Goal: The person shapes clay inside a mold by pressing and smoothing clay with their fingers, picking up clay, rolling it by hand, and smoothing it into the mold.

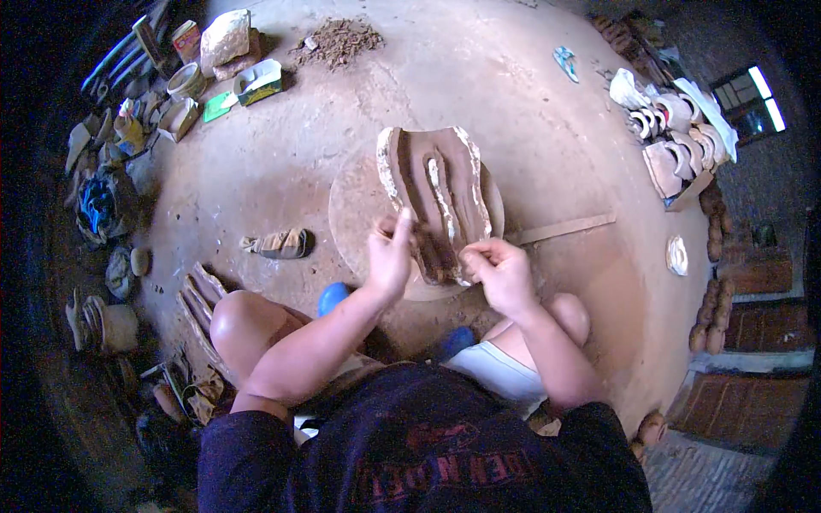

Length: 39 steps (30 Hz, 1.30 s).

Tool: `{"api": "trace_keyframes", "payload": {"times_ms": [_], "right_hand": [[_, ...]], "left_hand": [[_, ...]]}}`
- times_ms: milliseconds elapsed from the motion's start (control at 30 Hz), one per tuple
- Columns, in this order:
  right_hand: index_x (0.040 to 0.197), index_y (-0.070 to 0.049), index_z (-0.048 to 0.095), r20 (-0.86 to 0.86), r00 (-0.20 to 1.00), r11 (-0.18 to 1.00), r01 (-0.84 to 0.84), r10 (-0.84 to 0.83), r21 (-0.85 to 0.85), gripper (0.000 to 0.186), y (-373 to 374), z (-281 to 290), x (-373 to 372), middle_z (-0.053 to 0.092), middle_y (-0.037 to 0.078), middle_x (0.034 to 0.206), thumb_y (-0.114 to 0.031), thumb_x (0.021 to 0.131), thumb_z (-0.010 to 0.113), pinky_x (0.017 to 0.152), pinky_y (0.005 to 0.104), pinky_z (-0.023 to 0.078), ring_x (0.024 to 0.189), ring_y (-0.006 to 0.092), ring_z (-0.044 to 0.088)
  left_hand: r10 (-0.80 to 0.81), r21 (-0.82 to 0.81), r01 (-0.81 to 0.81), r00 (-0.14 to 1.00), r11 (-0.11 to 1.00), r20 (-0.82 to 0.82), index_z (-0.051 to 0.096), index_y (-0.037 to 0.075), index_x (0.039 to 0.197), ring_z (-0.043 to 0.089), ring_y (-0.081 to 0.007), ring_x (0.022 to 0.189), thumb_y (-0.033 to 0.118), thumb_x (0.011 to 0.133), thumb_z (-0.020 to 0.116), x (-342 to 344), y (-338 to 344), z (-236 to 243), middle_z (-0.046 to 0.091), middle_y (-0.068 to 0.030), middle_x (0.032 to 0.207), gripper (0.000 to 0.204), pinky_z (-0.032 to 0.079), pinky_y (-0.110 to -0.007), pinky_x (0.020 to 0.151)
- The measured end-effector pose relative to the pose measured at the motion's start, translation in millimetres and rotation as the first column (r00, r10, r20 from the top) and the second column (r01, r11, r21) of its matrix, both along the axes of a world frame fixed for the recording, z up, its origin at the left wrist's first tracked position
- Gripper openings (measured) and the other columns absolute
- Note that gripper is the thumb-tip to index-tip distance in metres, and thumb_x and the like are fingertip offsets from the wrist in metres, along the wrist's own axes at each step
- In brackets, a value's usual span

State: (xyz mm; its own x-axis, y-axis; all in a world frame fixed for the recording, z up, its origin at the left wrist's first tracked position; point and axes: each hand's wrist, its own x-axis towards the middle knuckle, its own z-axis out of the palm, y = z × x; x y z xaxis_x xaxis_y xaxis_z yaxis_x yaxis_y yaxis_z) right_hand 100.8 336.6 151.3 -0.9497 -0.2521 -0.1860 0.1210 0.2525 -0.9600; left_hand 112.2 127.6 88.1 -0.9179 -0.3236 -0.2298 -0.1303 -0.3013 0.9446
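A brown clay-lined mould [472, 184] with rough white edges lies on a round board [349, 224] in front of me. A raised white-topped ridge runs down its middle, with brown hollows on both sides. My left hand [392, 256] is closed at the mould's near left edge, thumb up; its fingertips are partly hidden and slightly blurred. At the near right corner, my right hand [503, 274] has thumb and forefinger pinched together. Whatever lies between the fingers of either hand is too small to make out.
A flat wooden strip [564, 229] lies right of the board. To the left rests a cloth-wrapped bundle [278, 244]; another long mould [202, 299] is beside my left knee. Farther off are a crumbled clay heap [338, 41], a box [258, 83] and stacked curved moulds [684, 158].
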Motion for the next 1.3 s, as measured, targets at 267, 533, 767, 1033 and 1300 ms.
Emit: {"api": "trace_keyframes", "payload": {"times_ms": [267,533,767,1033,1300], "right_hand": [[0.114,0.0,0.074,-0.006,1.0,0.999,0.009,-0.009,-0.034,0.017,18.8,2.5,-36.5,0.072,0.002,0.091,-0.005,0.098,0.069,0.073,0.0249,0.054,0.079,0.0081,0.065],[0.114,-0.002,0.075,-0.308,0.916,0.927,-0.143,0.257,0.348,0.024,11.7,4.4,-53.4,0.071,0.013,0.101,-0.012,0.093,0.072,0.08,0.0344,0.055,0.088,0.0258,0.07],[0.104,-0.002,0.077,-0.386,0.792,0.81,-0.22,0.474,0.544,0.02,-5.1,32.8,-95.9,0.071,0.02,0.102,-0.018,0.093,0.072,0.084,0.0427,0.055,0.097,0.0368,0.07],[0.1,-0.001,0.077,-0.514,0.429,0.661,-0.346,0.743,0.666,0.016,-48.8,-21.1,-141.7,0.071,0.015,0.096,-0.013,0.089,0.074,0.086,0.0424,0.055,0.095,0.0335,0.068],[0.096,-0.005,0.078,-0.404,0.307,0.502,-0.396,0.862,0.769,0.014,-73.8,-55.0,-162.9,0.07,0.01,0.095,-0.016,0.088,0.074,0.085,0.0419,0.055,0.097,0.0299,0.065]], "left_hand": [[0.288,-0.335,-0.326,0.944,0.884,-0.158,0.057,0.001,0.11,0.066,-0.0191,0.09,0.027,0.101,0.07,-21.2,-41.9,-81.8,0.072,-0.0118,0.096,0.03,0.052,-0.037,0.083],[0.179,-0.577,-0.277,0.959,0.768,-0.222,0.059,-0.003,0.113,0.065,-0.0255,0.094,0.025,0.104,0.065,-53.6,-84.8,-89.0,0.069,-0.0161,0.098,0.03,0.051,-0.04,0.09],[0.387,-0.088,-0.404,0.908,0.911,-0.159,0.054,0.001,0.105,0.067,-0.0174,0.086,0.025,0.108,0.06,-64.4,-79.9,-44.2,0.075,-0.0109,0.103,0.025,0.054,-0.033,0.08],[0.246,-0.466,-0.252,0.966,0.848,-0.076,0.056,-0.001,0.11,0.069,-0.0179,0.085,0.025,0.106,0.063,-40.6,-99.5,-40.1,0.076,-0.0123,0.096,0.027,0.055,-0.034,0.08],[0.22,-0.519,-0.218,0.974,0.826,-0.06,0.061,-0.003,0.106,0.068,-0.0191,0.085,0.026,0.103,0.067,-60.6,-118.7,-60.2,0.074,-0.014,0.093,0.029,0.053,-0.035,0.081]]}}
